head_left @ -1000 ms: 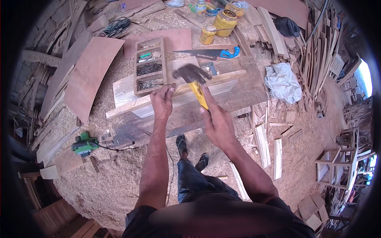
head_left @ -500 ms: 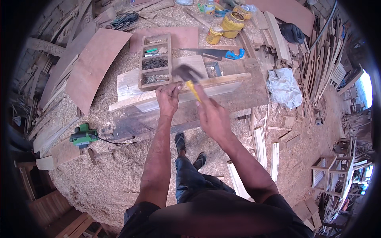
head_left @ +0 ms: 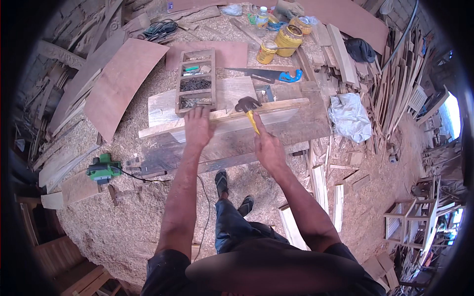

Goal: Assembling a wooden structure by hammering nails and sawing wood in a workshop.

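Note:
My right hand [head_left: 271, 152] is wrapped round the yellow handle of a claw hammer [head_left: 253, 118]. Its dark head hovers over or rests on a long wooden strip [head_left: 276, 104]; I cannot tell which. My left hand [head_left: 199, 129] lies over the strip, fingers stretched out toward the near end of a wooden compartment box [head_left: 214, 79]. Dark nails [head_left: 195, 85] fill one compartment, with more metal bits in the nearest one. A pale board [head_left: 237, 92] lies partly under the box. The strip runs along a worn wooden bench top [head_left: 311, 118].
Behind the bench are a blue-handled handsaw [head_left: 290, 76] and yellow tubs [head_left: 288, 40]. A green power planer [head_left: 103, 168] with a cord sits at left. A white plastic bag [head_left: 350, 117] lies at right beside stacked timber. Offcuts and shavings cover the floor.
My left hand has moved left along the strip toward the box, its fingers loosening from a pinch. The hammer has moved slightly right and lower, and its motion blur is gone.

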The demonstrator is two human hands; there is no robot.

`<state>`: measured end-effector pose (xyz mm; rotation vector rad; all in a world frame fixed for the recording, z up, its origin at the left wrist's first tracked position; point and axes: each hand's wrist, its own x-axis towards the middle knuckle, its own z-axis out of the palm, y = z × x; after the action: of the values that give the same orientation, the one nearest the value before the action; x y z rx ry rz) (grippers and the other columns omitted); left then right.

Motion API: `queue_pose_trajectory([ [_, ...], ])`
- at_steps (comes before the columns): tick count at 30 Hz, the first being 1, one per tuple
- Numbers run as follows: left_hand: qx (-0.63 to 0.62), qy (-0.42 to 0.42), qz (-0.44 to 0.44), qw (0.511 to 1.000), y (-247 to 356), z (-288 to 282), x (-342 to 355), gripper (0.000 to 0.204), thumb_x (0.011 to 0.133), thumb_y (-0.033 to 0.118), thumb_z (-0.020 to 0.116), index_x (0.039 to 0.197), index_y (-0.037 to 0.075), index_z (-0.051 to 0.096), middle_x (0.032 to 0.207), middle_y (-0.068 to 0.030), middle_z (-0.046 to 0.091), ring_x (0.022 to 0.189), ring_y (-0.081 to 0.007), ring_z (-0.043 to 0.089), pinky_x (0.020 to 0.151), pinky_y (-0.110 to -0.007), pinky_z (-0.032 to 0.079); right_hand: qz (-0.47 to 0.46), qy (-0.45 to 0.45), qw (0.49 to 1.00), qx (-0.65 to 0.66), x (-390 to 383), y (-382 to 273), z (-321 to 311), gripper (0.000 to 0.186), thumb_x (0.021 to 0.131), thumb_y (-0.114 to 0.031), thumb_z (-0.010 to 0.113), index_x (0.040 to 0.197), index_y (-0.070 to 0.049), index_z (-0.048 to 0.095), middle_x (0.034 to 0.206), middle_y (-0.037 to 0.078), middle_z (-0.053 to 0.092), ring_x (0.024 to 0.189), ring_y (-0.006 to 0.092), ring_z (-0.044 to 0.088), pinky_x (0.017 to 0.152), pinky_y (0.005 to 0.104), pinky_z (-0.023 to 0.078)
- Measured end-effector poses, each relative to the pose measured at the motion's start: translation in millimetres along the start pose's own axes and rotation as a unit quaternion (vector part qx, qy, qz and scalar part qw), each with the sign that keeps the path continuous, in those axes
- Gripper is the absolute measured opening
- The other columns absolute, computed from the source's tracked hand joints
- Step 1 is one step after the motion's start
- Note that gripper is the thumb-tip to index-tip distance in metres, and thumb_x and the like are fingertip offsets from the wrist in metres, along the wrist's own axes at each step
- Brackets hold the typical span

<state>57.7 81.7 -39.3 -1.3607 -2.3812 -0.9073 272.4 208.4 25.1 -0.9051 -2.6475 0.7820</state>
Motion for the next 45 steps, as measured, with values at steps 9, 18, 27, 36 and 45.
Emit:
queue_pose_trajectory([
  [9, 0.128, -0.114, -0.043, 0.984, -14.4, -11.0, -4.7, 0.043, 0.084, 0.037, 0.076, 0.112, 0.007, 0.063, 0.107, -0.0104, 0.063, 0.105, -0.0284, 0.058, 0.091, -0.044, 0.041, -0.117, 0.126, 0.972, 0.159, -4.1, -78.8, -87.1, 0.062, 0.105, -0.020, 0.053, 0.162, -0.019, 0.029, 0.085, 0.022, 0.069, 0.062, 0.0252, 0.063, 0.061, 0.0394, 0.052],
  [18, 0.121, -0.122, -0.021, 0.985, -6.6, 5.4, 2.2, 0.045, 0.084, 0.036, 0.075, 0.115, 0.006, 0.060, 0.110, -0.0120, 0.060, 0.108, -0.0313, 0.056, 0.092, -0.047, 0.041, -0.161, 0.050, 0.986, -0.002, 6.7, -19.3, -24.2, 0.069, 0.102, -0.017, 0.054, 0.162, -0.006, 0.020, 0.083, 0.018, 0.068, 0.060, 0.0299, 0.065, 0.059, 0.0434, 0.054],
  [27, 0.135, -0.113, -0.023, 0.984, -12.6, -4.0, 0.5, 0.046, 0.085, 0.037, 0.075, 0.115, 0.005, 0.061, 0.112, -0.0127, 0.061, 0.108, -0.0312, 0.057, 0.092, -0.046, 0.041, -0.308, 0.313, 0.848, 0.297, 24.2, -103.2, -100.8, 0.041, 0.103, -0.015, 0.055, 0.141, -0.002, 0.051, 0.077, 0.010, 0.065, 0.056, 0.0102, 0.049, 0.052, 0.0273, 0.043],
  [36, 0.161, -0.079, -0.014, 0.984, -20.0, 8.4, 8.0, 0.046, 0.085, 0.038, 0.075, 0.113, 0.005, 0.060, 0.108, -0.0123, 0.060, 0.107, -0.0307, 0.056, 0.093, -0.046, 0.041, -0.194, 0.105, 0.969, 0.109, 37.1, -9.0, 8.4, 0.058, 0.101, -0.015, 0.055, 0.156, -0.012, 0.039, 0.075, 0.017, 0.062, 0.056, 0.0325, 0.058, 0.057, 0.0406, 0.051],
  [45, 0.121, -0.135, -0.035, 0.983, 2.3, -7.0, 2.2, 0.043, 0.084, 0.036, 0.076, 0.111, 0.006, 0.060, 0.108, -0.0120, 0.059, 0.107, -0.0302, 0.056, 0.094, -0.046, 0.041, -0.267, 0.193, 0.912, 0.243, -5.2, -17.8, -33.1, 0.054, 0.103, -0.017, 0.055, 0.154, -0.006, 0.041, 0.087, 0.012, 0.068, 0.073, 0.0211, 0.068, 0.066, 0.0361, 0.054],
])
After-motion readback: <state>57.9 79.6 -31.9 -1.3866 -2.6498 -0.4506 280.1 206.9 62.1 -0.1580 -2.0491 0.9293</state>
